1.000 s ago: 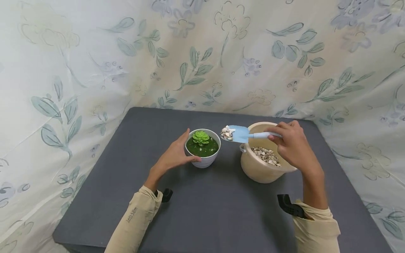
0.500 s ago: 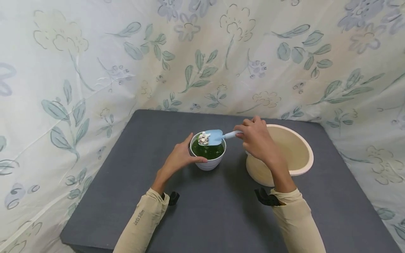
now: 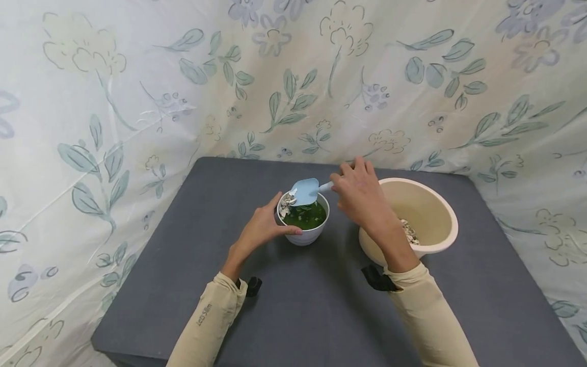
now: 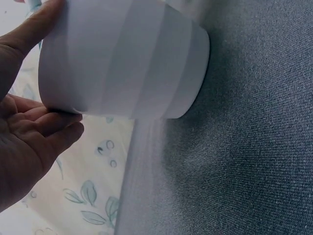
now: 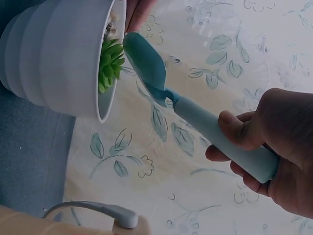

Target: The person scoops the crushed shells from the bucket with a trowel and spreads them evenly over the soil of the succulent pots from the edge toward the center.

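In the head view, a white flower pot (image 3: pixel 303 237) with a green mossy surface stands on the table. My left hand (image 3: pixel 260 228) holds it at the rim, the thumb on the near side and the fingers on the far left. My right hand (image 3: pixel 362 198) grips the pale handle of a blue hand trowel (image 3: pixel 304 192), whose blade is tilted over the pot. Pebbles or shell bits (image 3: pixel 287 203) lie at the blade's tip and inside the pot's left side. The blade hides the succulent in the head view; the right wrist view shows the green succulent (image 5: pixel 110 65) beneath it.
A cream bucket (image 3: pixel 440 216) with more shell bits (image 3: pixel 409 232) stands right of the pot, partly behind my right forearm. Its handle (image 5: pixel 98 206) shows in the right wrist view. A grey cloth covers the table (image 3: pixel 293 306); a floral curtain (image 3: pixel 266 76) hangs behind.
My right hand has carried the loaded trowel left from beside the bucket to over the pot and tipped it. Bits have slid off into the pot. My left hand stays at the rim.
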The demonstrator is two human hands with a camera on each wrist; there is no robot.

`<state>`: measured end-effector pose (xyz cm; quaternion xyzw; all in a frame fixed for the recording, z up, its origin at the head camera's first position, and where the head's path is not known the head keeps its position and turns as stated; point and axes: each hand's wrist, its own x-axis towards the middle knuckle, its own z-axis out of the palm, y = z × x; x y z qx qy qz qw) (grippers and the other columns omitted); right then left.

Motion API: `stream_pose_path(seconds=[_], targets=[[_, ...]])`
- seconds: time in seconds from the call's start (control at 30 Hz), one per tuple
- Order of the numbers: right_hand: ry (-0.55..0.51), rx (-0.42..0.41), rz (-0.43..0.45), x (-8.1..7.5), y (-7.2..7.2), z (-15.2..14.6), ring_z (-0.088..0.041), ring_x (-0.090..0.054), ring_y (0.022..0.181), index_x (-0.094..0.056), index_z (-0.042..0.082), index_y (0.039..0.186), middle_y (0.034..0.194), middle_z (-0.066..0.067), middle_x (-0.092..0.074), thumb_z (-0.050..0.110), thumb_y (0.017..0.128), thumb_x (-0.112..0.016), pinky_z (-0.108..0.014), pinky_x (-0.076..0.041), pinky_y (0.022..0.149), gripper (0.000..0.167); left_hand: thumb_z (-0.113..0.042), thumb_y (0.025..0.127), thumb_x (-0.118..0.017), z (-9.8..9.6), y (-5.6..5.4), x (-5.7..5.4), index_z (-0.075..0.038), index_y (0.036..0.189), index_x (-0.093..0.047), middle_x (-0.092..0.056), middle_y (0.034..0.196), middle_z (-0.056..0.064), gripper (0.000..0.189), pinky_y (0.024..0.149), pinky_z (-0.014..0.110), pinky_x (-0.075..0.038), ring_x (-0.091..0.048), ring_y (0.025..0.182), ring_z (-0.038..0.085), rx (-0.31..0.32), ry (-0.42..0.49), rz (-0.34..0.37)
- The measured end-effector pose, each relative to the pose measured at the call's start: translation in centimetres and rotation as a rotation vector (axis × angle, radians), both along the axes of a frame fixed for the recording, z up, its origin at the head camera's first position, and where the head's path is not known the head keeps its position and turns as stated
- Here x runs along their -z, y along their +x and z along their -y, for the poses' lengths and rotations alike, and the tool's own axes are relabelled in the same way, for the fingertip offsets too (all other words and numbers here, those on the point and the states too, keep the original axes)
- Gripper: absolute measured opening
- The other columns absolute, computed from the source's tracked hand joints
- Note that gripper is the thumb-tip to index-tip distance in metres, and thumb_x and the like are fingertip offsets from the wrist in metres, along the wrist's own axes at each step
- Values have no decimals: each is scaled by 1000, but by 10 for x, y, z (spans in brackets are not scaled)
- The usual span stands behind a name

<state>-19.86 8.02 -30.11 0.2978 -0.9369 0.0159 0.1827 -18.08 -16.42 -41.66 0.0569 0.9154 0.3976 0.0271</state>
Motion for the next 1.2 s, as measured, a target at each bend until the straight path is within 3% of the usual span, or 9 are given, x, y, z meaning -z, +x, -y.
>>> stream_pose_path(seconds=[0.2, 0.63, 0.87, 1.0, 1.2], targets=[[32, -2, -70, -1, 5, -1, -38, -49, 103, -77, 2, 103, 99, -17, -67, 3, 92, -73, -47, -40, 87, 12, -55, 73, -92, -2, 1, 0, -18, 168, -24, -45, 165, 16, 123, 114, 59, -48, -49, 148, 39, 2, 4, 13], [-37, -113, -224, 10, 9, -6, -37, -51, 104, -77, 2, 111, 106, -19, -66, -7, 83, -76, -49, -42, 91, 29, -58, 70, -93, -10, 2, 1, -17, 167, -29, -47, 164, 14, 123, 115, 59, -48, -48, 149, 38, -45, -2, 4], [-87, -111, -266, 11, 11, -9, -39, -52, 106, -76, 1, 111, 104, -19, -65, -7, 84, -76, -49, -43, 89, 28, -57, 69, -94, -14, 1, 2, -14, 165, -34, -50, 161, 16, 121, 115, 57, -49, -51, 147, 37, -47, -9, -34], [-203, -80, -254, 8, 16, -24, -42, -52, 106, -77, 0, 111, 104, -20, -67, -6, 88, -75, -52, -43, 87, 24, -53, 71, -95, -6, -2, -2, -13, 163, -38, -52, 159, 17, 116, 113, 57, -49, -53, 146, 36, -4, -32, -27], [-342, -18, -264, -4, 25, -61, -47, -51, 106, -77, -4, 110, 103, -23, -68, -9, 89, -74, -59, -39, 87, 22, -42, 72, -96, 14, -12, -10, -10, 159, -44, -56, 156, 17, 106, 114, 56, -49, -56, 143, 36, 122, -52, -21]])
